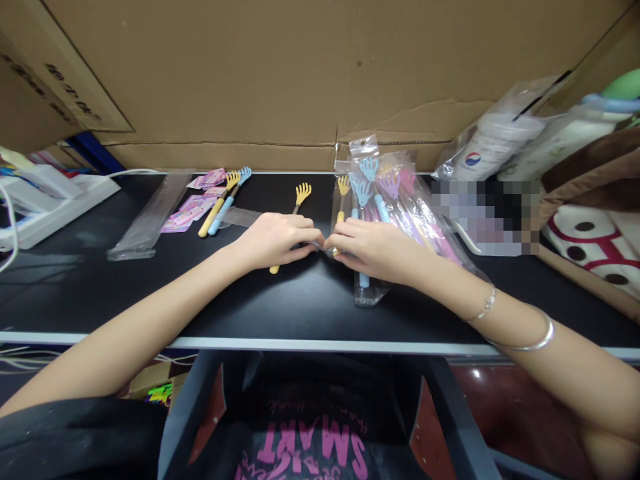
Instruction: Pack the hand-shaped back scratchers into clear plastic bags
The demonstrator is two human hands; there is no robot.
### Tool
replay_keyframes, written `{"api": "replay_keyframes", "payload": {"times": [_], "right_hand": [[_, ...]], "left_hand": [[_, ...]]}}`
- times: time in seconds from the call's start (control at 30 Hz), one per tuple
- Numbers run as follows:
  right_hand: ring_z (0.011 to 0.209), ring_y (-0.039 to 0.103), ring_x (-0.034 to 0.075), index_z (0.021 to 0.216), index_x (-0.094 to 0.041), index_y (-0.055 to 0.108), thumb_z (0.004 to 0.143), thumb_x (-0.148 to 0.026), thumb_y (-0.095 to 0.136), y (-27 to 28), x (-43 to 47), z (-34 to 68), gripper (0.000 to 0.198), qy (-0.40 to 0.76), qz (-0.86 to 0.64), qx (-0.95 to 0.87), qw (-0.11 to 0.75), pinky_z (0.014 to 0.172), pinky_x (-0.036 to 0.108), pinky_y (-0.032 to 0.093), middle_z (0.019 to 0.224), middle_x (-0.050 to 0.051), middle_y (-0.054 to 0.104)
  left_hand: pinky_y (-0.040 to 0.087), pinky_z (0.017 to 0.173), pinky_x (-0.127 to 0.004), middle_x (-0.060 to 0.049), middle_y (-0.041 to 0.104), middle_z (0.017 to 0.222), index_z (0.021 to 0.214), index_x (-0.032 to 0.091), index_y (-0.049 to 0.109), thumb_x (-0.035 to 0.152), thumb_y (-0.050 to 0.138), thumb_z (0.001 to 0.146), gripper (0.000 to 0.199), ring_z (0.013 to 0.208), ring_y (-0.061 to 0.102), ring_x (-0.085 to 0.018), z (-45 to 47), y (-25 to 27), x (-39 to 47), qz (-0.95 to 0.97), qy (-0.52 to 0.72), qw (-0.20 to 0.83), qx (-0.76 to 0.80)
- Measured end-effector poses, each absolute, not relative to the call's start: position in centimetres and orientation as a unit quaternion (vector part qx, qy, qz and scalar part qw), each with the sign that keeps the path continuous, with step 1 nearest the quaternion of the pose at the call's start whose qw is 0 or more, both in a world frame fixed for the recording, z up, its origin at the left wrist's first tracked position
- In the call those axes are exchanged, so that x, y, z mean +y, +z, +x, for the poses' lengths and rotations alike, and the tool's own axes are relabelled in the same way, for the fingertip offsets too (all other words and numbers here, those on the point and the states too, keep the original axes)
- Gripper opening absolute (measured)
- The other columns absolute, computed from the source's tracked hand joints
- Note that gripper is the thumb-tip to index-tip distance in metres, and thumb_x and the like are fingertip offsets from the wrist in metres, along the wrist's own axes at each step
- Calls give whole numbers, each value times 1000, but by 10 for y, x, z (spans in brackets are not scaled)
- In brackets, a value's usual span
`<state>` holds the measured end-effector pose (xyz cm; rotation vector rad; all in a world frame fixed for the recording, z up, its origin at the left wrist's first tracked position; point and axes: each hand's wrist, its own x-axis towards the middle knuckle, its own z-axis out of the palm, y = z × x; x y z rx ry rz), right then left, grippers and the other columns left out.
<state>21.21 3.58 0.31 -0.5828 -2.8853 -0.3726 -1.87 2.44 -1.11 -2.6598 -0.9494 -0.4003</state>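
My left hand [277, 240] and my right hand [377, 250] meet near the table's middle, fingertips pinched on a clear plastic bag [243, 217] whose far end sticks out left of my left hand. Beneath my left hand lies a yellow back scratcher [303, 193], its claw and handle end showing on either side. Clear-bagged back scratchers [393, 190] in blue, purple, yellow and pink lie behind and under my right hand. One more yellow scratcher [343, 187] stands out beside them; its lower part is hidden by my right fingers.
A yellow and a blue back scratcher [227, 207] lie by pink printed cards [187, 213]. Flat clear bags [150, 213] and a white power strip [60, 207] are at the left. At the right are a bagged cup [495, 147], a bottle [560, 137] and a phone-like blurred item. Cardboard [240, 73] walls the back.
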Motion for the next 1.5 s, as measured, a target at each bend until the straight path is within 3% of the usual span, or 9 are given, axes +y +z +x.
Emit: {"api": "replay_keyframes", "payload": {"times": [1.5], "right_hand": [[86,55,17,99,-17,62,94,-25,45,3,36,212,19,-127,-201,-967,86,65,28,36,93,5,63]], "left_hand": [[33,56,-22,3,66,84,97,25,66,26,51,92,16,74,61,-11,-19,-12,24,-923,-147,152,-322]]}}
